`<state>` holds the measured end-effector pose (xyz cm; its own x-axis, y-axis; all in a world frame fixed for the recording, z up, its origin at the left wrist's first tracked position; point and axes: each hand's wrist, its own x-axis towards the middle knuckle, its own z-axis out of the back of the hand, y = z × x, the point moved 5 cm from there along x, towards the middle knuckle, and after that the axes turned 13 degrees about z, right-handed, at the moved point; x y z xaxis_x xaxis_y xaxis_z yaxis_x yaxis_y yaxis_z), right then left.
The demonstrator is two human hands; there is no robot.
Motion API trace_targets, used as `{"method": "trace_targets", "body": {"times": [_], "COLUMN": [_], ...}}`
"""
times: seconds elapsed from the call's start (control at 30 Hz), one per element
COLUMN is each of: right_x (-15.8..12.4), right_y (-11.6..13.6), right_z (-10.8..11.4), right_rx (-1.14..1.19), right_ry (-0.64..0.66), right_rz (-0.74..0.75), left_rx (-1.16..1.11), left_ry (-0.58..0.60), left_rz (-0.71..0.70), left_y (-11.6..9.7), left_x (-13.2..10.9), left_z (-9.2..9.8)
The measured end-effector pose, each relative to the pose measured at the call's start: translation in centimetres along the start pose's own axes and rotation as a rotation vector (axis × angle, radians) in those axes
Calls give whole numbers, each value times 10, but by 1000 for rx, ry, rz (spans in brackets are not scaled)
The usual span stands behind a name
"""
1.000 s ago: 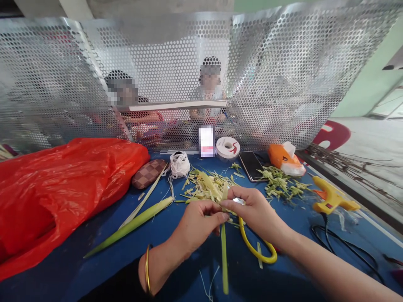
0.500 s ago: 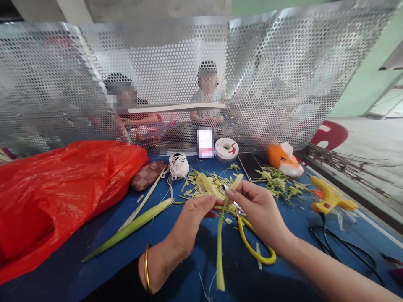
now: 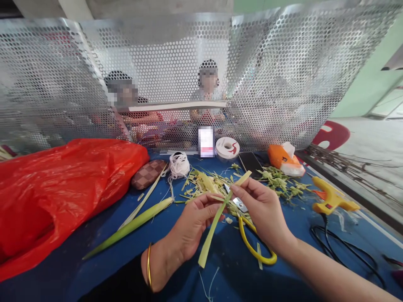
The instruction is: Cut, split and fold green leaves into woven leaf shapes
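A pale green leaf strip (image 3: 210, 239) slants between my hands, with a knot or crossing near its middle. My left hand (image 3: 195, 220), with a gold bangle at the wrist, pinches it close to that crossing. Higher up, the fingertips of my right hand (image 3: 260, 203) grip the strip, and its upper end sticks out past them. Yellow-handled scissors (image 3: 244, 247) lie on the table under my right hand, blades partly hidden. Behind my fingers is a heap of leaf scraps (image 3: 201, 180). A long folded green leaf (image 3: 132, 228) rests to the left.
A red plastic bag (image 3: 72, 180) covers the left side. Along the back stand white string (image 3: 179, 165), a ribbon spool (image 3: 227, 147), a lit phone (image 3: 206, 142) and an orange tissue pack (image 3: 283, 159). At right lies a yellow glue gun (image 3: 333, 201) with its cord. Perforated metal sheeting (image 3: 170, 63) separates seated people beyond.
The strip has tilted: its lower end swung left and up, its upper end right. My right hand has shifted slightly right, and more of the scissors' pivot shows.
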<state>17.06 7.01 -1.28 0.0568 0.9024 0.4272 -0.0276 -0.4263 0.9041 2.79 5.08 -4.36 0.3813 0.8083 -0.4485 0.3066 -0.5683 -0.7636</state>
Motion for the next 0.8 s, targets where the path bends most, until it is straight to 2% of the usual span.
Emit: {"method": "trace_targets", "body": {"times": [0.13,0.2,0.27,0.43,0.6,0.67,0.8], "right_x": [-2,-2,-2,0,15,21,16], "right_y": [-4,-6,-5,-1,9,7,-7], "right_z": [0,-1,-3,0,24,27,11], "right_rx": [-16,1,5,-14,24,0,86], "right_ry": [-2,8,14,12,-93,-18,317], "right_rz": [-12,-15,7,30,35,-55,-350], "left_rx": [47,33,-1,-84,32,63,149], "left_ry": [45,100,106,-78,-162,-170,-140], "left_rz": [8,45,56,-1,-130,-171,-229], "left_y": [4,7,8,4,-6,-10,-15], "left_x": [1,2,2,4,4,3,-1], "left_z": [-3,-6,-5,10,13,11,6]}}
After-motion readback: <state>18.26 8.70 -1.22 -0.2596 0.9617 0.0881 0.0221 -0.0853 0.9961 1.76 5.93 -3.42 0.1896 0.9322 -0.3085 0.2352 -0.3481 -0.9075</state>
